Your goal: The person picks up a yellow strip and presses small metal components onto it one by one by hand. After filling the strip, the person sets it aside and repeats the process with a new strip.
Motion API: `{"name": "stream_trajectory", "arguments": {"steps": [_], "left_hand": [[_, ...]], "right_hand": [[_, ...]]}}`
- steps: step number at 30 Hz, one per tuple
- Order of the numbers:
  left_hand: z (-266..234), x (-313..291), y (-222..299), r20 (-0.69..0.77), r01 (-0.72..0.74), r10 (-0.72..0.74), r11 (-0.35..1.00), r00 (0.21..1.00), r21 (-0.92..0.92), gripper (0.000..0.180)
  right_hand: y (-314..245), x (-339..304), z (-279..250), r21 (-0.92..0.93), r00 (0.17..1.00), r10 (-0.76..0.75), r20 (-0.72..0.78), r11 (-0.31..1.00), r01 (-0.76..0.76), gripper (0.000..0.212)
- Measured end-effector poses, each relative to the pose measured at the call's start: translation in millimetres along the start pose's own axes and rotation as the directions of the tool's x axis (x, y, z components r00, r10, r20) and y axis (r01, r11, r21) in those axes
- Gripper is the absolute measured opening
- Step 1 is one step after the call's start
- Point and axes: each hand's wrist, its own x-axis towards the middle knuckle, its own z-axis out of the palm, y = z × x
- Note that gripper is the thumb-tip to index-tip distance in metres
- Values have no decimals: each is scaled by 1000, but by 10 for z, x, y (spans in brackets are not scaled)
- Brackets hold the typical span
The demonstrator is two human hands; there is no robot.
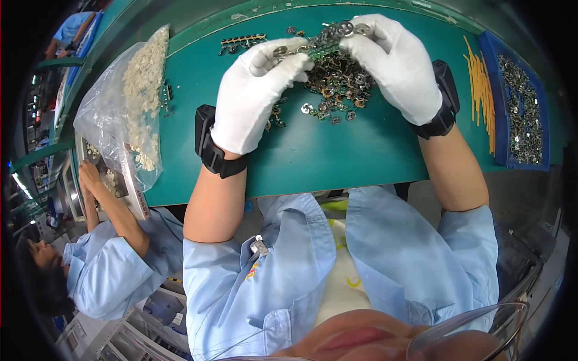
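Both my hands wear white gloves and meet over a heap of small round metal parts (pixel 340 81) on the green table. My left hand (pixel 256 90) is closed, its fingertips pinching small metal parts at the heap's left side. Across from it, my right hand (pixel 394 69) has thumb and fingers closed on a cluster of linked-looking metal parts (pixel 330 37) lifted above the heap. The cluster spans the gap between the two hands. Exactly which pieces each hand grips is partly hidden by the gloves. A few loose discs (pixel 336 120) lie at the heap's near edge.
To the left lies a clear plastic bag (pixel 141 90) of cream-coloured pieces. A row of small parts (pixel 241 42) sits behind my left hand. Yellow sticks (pixel 480 96) and a blue bin (pixel 545 144) of metal parts stand at right. A co-worker (pixel 114 265) works at left.
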Motion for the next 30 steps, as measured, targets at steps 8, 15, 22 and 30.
{"name": "stream_trajectory", "arguments": {"steps": [8, 15, 22, 30], "left_hand": [[11, -23, 27, -48, 26, -28, 999, 998, -25, 22], [116, -45, -63, -114, -81, 94, 991, 989, 111, 22], [-35, 11, -24, 99, 15, 14, 958, 995, -288, 21], [52, -59, -11, -62, -184, 185, 983, 981, 19, 23]], "right_hand": [[-82, -18, 78, -108, 1000, -29, 4, 994, 29, 13], [-63, -91, 184, -574, 906, -416, -80, 762, 299, 14], [-58, 41, 16, -451, 820, -572, 10, 730, 514, 25], [-214, -6, 140, -43, 924, -373, 81, 925, 377, 32]]}}
